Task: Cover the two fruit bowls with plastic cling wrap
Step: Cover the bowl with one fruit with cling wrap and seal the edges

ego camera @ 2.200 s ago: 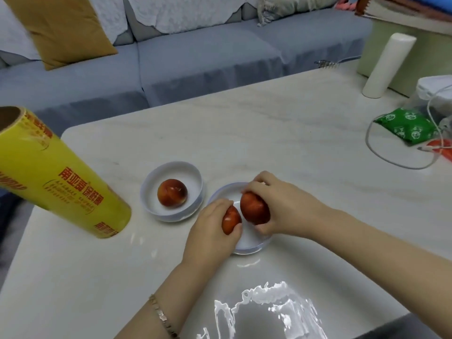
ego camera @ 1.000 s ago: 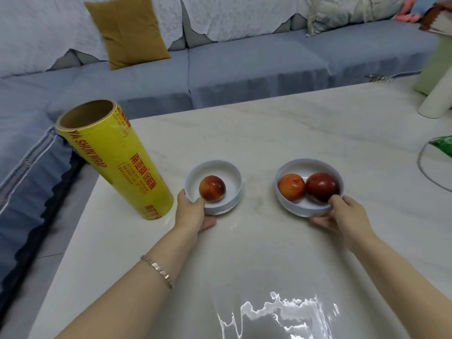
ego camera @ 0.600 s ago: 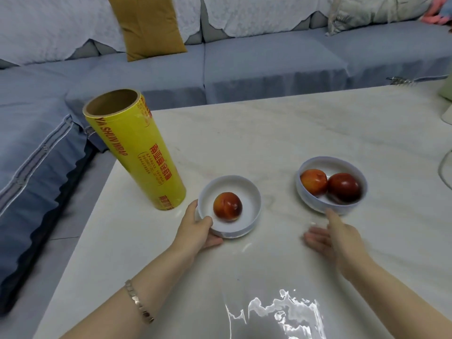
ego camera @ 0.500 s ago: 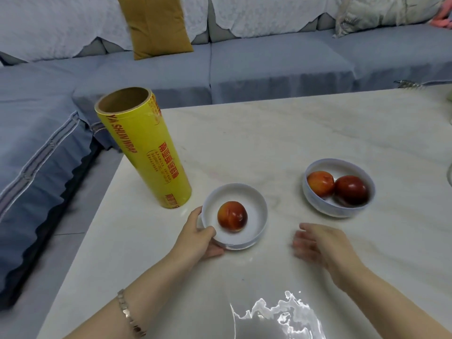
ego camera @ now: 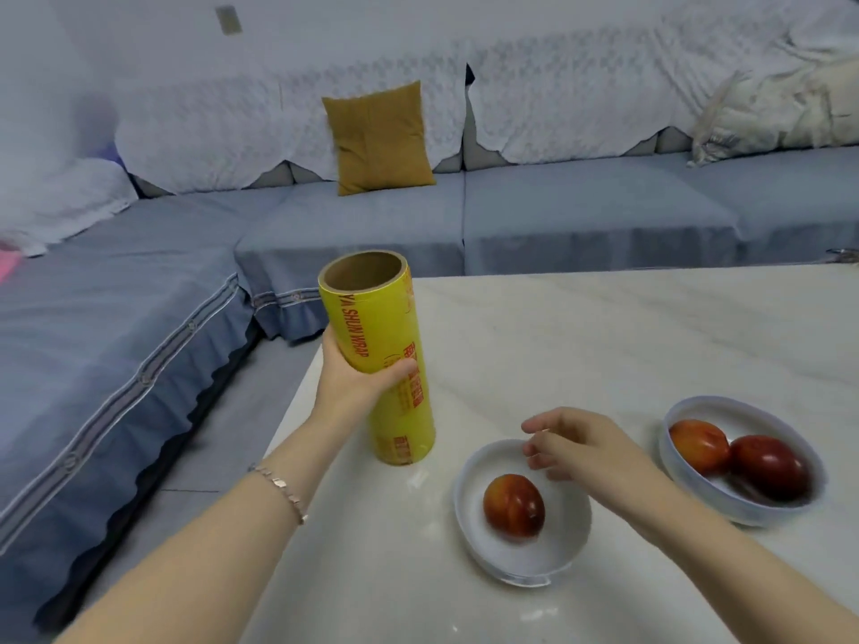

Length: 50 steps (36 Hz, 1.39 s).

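A tall yellow cling wrap roll [ego camera: 386, 327] stands upright near the table's left edge, and my left hand [ego camera: 355, 376] grips its middle. To its right a white bowl [ego camera: 469, 504] holds one red fruit [ego camera: 513, 504]. My right hand [ego camera: 578, 441] hovers over that bowl's far rim, fingers apart, holding nothing. A second white bowl [ego camera: 683, 411] at the far right holds two red fruits [ego camera: 739, 455]. Neither bowl has wrap over it.
The white marble table [ego camera: 604, 327] stretches back and right. A blue-grey sofa [ego camera: 581, 216] with a mustard cushion [ego camera: 379, 137] runs along the far side and the left, with a floor gap between sofa and table.
My left hand let go of the one-fruit bowl and took hold of the cling wrap roll. My right hand moved left, from the table to above that bowl. The view shifted left.
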Each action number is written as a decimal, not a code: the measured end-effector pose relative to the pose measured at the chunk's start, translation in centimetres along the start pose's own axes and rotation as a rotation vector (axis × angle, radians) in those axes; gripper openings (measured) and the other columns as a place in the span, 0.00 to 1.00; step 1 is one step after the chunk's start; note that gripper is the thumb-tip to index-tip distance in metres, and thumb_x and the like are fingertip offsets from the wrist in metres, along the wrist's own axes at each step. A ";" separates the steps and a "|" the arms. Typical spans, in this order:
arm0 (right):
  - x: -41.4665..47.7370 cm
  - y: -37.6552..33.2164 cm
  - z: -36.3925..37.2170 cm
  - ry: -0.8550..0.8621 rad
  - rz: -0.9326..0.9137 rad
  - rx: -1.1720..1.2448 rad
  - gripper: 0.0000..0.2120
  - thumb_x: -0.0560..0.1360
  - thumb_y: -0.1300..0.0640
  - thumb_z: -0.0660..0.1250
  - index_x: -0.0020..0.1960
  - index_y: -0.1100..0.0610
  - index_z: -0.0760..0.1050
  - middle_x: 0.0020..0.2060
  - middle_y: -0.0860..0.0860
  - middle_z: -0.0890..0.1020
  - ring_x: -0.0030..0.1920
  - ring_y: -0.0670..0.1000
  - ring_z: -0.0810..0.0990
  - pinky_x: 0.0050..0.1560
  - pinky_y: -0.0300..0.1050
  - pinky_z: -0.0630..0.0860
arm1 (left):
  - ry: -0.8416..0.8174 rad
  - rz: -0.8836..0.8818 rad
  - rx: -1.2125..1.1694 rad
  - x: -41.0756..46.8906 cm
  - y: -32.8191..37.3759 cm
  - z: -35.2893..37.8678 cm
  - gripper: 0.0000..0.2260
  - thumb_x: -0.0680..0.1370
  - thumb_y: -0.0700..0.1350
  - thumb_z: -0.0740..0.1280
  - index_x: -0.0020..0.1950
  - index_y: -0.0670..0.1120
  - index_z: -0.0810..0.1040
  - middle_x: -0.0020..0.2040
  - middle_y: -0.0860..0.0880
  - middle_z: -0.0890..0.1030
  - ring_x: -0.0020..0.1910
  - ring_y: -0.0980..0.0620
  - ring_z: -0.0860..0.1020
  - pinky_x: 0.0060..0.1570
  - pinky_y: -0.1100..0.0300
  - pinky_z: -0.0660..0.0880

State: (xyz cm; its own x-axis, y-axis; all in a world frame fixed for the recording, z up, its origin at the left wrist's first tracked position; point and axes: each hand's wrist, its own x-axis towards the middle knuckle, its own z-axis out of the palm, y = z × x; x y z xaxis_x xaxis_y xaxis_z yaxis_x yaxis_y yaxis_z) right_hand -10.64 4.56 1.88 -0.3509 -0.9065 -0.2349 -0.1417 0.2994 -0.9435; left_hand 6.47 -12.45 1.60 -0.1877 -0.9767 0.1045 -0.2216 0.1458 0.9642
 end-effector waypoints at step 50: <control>-3.2 -1.6 3.6 0.098 -0.263 0.384 0.11 0.79 0.64 0.53 0.39 0.57 0.64 0.25 0.49 0.79 0.31 0.46 0.81 0.35 0.36 0.77 | -0.346 -0.109 0.148 -12.3 0.7 -0.6 0.47 0.53 0.70 0.74 0.68 0.70 0.58 0.57 0.63 0.77 0.54 0.57 0.80 0.53 0.46 0.78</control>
State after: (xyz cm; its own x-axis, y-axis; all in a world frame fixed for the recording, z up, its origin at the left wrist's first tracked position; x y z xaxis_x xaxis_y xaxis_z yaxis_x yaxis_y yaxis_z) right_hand -5.94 5.87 3.32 -0.4371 -0.8989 0.0297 0.1080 -0.0852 -0.9905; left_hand 9.21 -0.40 1.13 -0.4615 -0.8804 -0.1096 -0.3889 0.0897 0.9169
